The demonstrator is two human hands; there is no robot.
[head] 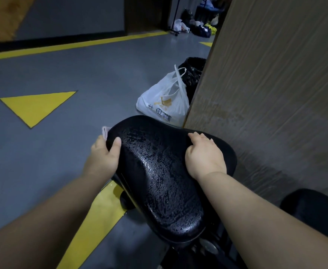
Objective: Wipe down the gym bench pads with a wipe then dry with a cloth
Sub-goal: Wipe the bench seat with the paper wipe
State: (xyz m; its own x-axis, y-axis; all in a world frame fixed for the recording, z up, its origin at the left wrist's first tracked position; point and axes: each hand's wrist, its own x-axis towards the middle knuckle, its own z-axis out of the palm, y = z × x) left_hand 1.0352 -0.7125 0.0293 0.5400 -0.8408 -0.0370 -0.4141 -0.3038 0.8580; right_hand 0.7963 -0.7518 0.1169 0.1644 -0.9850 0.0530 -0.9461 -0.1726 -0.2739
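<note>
Bag txt illegible; L hand grips wet pad, R hand atop.

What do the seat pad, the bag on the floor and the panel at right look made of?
The seat pad: likely black vinyl upholstery, grained, glossy with wet beads. The bag: thin white plastic film, crinkled, slightly see-through. The panel: wood-grain laminate or board, matte; streaked pattern, could be printed.
</note>
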